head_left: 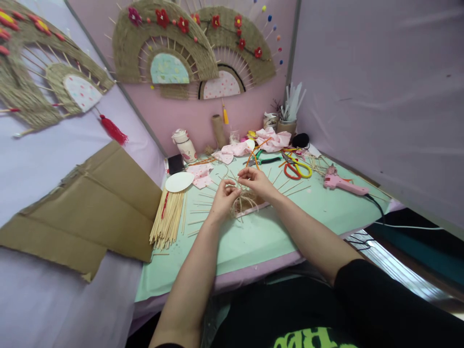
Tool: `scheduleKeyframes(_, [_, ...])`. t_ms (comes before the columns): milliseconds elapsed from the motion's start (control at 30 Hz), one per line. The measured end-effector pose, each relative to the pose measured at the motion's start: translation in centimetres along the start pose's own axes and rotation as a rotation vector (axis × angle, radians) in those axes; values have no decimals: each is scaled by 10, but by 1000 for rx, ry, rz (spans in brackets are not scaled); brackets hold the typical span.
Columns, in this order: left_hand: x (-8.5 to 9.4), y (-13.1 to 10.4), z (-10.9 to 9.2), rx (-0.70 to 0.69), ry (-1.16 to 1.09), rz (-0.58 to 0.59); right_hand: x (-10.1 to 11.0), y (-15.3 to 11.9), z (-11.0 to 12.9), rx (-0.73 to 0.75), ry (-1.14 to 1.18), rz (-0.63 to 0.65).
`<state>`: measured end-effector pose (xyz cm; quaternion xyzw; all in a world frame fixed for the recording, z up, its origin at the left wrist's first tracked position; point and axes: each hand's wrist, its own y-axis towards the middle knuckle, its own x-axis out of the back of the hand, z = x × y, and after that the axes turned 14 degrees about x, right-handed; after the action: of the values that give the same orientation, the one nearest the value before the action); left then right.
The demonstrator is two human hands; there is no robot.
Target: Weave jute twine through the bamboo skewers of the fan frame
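Observation:
Thin wooden sticks [297, 187] fan out on the green tabletop around a small half-round base with a pink lower edge [253, 209]. Loose tan twine [248, 199] lies in loops over this base, between my hands. My left hand [225, 198] is at the left side of the base, thumb and fingers pinched together on the twine. Just above and to the right, my right hand [255, 182] has its fingertips closed on a strand of twine. The fingers hide part of the strands and the inner ends of the sticks.
A stick bundle [169, 217] with a white oval [180, 181] lies left, beside folded cardboard [83, 208]. Scissors [297, 168], pliers [270, 159] and a pink glue gun [344, 184] lie right. A bottle [184, 146] stands behind; woven fans [126, 48] hang on the wall.

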<state>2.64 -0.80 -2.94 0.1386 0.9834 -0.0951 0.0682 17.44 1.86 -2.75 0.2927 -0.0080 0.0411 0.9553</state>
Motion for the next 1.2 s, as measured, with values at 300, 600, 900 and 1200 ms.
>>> scheduleKeyframes(300, [9,12,14,26,253,-189,-2,-6,12,218,-220,134])
scheduleKeyframes(600, [10,5,-4,126,-222,-135,1,-3,6,189,-195,61])
scheduleKeyframes(900, [5,-1,-5,29,-10,87,2,1,-2,29,-78,-24])
scheduleKeyframes(1200, [1,2,2,-169,260,-188,2,-2,3,141,-113,19])
